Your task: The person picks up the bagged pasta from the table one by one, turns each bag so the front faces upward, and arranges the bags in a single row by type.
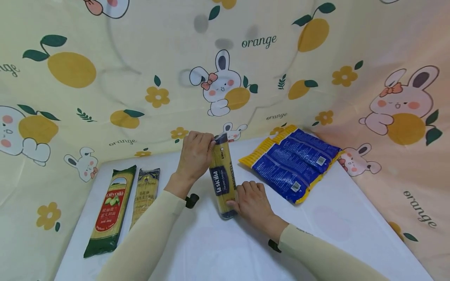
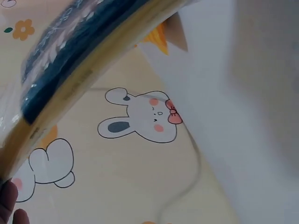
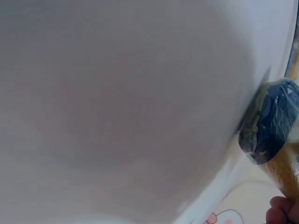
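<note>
A clear pack of spaghetti [image 1: 218, 160] with a dark blue "lasicilia" label stands tilted over the white table, mid-view in the head view. My left hand [image 1: 196, 154] grips its upper end. Lower down, my right hand [image 1: 254, 203] holds the right side close to the bottom, thumb across the front. The left wrist view has the pack [image 2: 77, 81] running diagonally, with left fingertips [image 2: 8, 198] at its lower end. In the right wrist view, the pack's dark blue end [image 3: 268, 123] shows near the table, right fingertips [image 3: 280, 212] on the strands beyond it.
To the left lie a green and red Olivoilà pasta pack [image 1: 110, 207] and a narrower pasta pack [image 1: 145, 191], partly behind the left sleeve. A blue bag with yellow edges [image 1: 299, 162] lies at the back right. Printed cloth [image 1: 140, 58] hangs behind the white table [image 1: 211, 253].
</note>
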Demonstrator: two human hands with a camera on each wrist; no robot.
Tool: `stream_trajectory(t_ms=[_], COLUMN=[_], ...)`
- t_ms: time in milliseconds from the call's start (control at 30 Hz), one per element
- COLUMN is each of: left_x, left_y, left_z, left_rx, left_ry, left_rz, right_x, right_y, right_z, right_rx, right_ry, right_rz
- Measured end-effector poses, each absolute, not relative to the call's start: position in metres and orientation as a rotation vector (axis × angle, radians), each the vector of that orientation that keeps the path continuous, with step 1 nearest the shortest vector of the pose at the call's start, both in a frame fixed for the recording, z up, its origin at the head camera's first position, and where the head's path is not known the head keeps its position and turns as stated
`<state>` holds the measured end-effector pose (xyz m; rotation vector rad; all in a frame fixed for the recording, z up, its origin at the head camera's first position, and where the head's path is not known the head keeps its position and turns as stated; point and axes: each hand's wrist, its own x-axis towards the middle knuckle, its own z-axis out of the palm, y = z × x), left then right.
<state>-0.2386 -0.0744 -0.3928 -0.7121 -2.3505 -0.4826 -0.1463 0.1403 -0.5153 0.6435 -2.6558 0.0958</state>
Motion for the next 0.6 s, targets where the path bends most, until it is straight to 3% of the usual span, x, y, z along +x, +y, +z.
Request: stream_trajectory(t_ms=[600], left_x=[-0.247], left_y=[-0.077], left_z=[-0.415], left_rx=[-0.524], left_ry=[-2.219], left_rz=[-0.248], right_x=[-0.135], right_y=[0.114], right_z=[-0.512], right_rx=[0.537], right_ry=[-2.669], right_rz=[0.364])
